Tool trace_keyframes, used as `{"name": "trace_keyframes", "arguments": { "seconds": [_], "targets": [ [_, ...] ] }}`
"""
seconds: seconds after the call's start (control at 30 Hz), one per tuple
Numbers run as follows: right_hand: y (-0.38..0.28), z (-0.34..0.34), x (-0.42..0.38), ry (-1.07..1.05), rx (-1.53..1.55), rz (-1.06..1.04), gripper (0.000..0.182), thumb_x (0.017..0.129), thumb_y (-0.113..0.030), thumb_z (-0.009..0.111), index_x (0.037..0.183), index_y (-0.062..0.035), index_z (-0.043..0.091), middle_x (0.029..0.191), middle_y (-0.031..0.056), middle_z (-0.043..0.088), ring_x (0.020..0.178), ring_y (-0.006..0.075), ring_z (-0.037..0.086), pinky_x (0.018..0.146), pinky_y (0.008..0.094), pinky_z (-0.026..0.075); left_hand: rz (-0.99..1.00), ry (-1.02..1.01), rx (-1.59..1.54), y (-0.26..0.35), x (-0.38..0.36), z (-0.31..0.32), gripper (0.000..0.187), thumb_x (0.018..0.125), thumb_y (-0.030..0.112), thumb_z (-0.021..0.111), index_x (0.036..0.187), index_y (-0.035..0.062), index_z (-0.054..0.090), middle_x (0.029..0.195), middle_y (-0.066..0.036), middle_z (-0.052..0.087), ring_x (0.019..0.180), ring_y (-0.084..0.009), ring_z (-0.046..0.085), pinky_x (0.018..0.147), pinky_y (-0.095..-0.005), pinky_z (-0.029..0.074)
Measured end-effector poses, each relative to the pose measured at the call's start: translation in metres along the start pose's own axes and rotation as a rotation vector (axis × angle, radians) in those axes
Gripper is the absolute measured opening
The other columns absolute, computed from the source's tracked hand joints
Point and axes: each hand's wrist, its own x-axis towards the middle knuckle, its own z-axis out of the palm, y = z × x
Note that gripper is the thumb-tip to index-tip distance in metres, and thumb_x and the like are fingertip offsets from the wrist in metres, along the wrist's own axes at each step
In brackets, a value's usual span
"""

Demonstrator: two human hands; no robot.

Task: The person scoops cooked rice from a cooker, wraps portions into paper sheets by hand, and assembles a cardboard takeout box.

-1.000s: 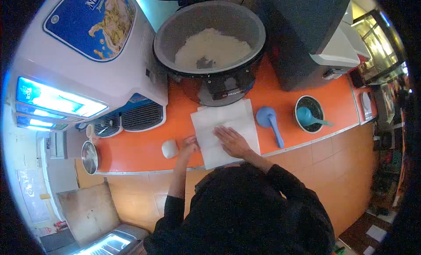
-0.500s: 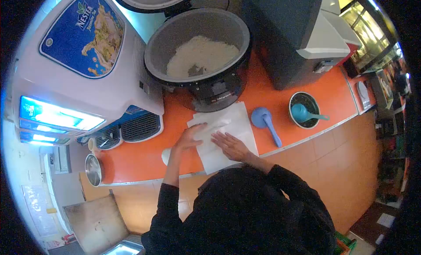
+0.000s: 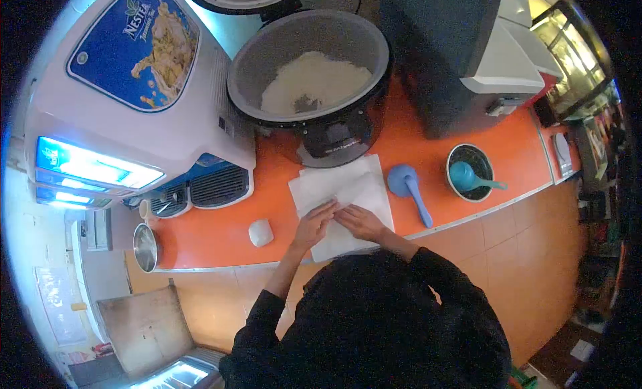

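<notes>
With both hands laid flat, fingers spread, the left hand (image 3: pixel 313 223) and right hand (image 3: pixel 360 220) press the white paper (image 3: pixel 341 188) at the worktop's (image 3: pixel 221 238) front edge; smoothing outward evenly should keep it unwrinkled.

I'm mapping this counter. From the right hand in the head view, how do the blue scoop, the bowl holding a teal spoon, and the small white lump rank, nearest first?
Measured from the right hand, which rests on the white paper:
1. Blue scoop, just to the hand's right on the orange counter.
2. Small white lump, off to the left, beyond the left hand.
3. Bowl with teal spoon, farther right, near the counter edge.
</notes>
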Motion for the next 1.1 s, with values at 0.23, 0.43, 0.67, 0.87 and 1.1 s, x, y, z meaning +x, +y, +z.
{"name": "trace_keyframes", "arguments": {
  "seconds": [0.23, 0.43, 0.67, 0.87, 1.1],
  "targets": [
    [0.006, -0.016, -0.005, 0.014, -0.222, -0.044, 0.040, 0.074, -0.015, 0.061, 0.114, -0.0089, 0.058, 0.118, 0.0097, 0.056, 0.103, 0.0270, 0.057, 0.083, 0.0389, 0.048, 0.131, 0.060, 0.552, 0.013, -0.027, 0.030, 0.051, 0.083, 0.010, 0.059, 0.132, 0.0039, 0.046, 0.137, -0.011, 0.047, 0.124, -0.0261, 0.047, 0.098, -0.0384, 0.043],
    [0.026, -0.008, -0.022, 0.002, -0.087, 0.131, 0.024, 0.079, -0.014, 0.059, 0.103, -0.0080, 0.061, 0.103, 0.0114, 0.062, 0.103, 0.0274, 0.058, 0.083, 0.0390, 0.049, -0.148, 0.362, 0.356, -0.023, -0.050, 0.062, 0.030, 0.079, 0.007, 0.060, 0.109, 0.0029, 0.058, 0.117, -0.013, 0.057, 0.108, -0.0306, 0.055, 0.092, -0.0389, 0.046],
    [0.031, -0.020, 0.012, -0.073, 0.110, 0.528, 0.031, 0.073, -0.009, 0.065, 0.103, -0.0076, 0.058, 0.093, 0.0096, 0.062, 0.092, 0.0287, 0.057, 0.083, 0.0410, 0.042, -0.195, 0.317, 0.333, -0.033, -0.038, 0.027, 0.018, 0.074, -0.001, 0.059, 0.090, 0.0066, 0.060, 0.090, -0.011, 0.063, 0.093, -0.0325, 0.057, 0.079, -0.0409, 0.047],
    [0.036, -0.037, 0.060, -0.064, -0.183, 0.446, 0.042, 0.066, -0.014, 0.070, 0.105, -0.0098, 0.056, 0.095, 0.0067, 0.059, 0.099, 0.0271, 0.054, 0.088, 0.0409, 0.039, -0.500, 0.276, 0.128, -0.007, -0.003, -0.005, 0.024, 0.070, 0.004, 0.064, 0.093, 0.0104, 0.063, 0.097, -0.012, 0.059, 0.096, -0.0341, 0.057, 0.084, -0.0417, 0.045],
    [0.036, -0.026, 0.089, -0.645, -0.185, 0.513, 0.032, 0.069, -0.014, 0.064, 0.100, -0.0058, 0.059, 0.099, 0.0114, 0.060, 0.098, 0.0248, 0.058, 0.075, 0.0377, 0.051, -0.325, 0.012, 0.956, -0.002, 0.040, 0.000, 0.026, 0.065, 0.009, 0.069, 0.090, 0.0040, 0.063, 0.108, -0.014, 0.056, 0.100, -0.0337, 0.057, 0.077, -0.0380, 0.051]
  ]
}}
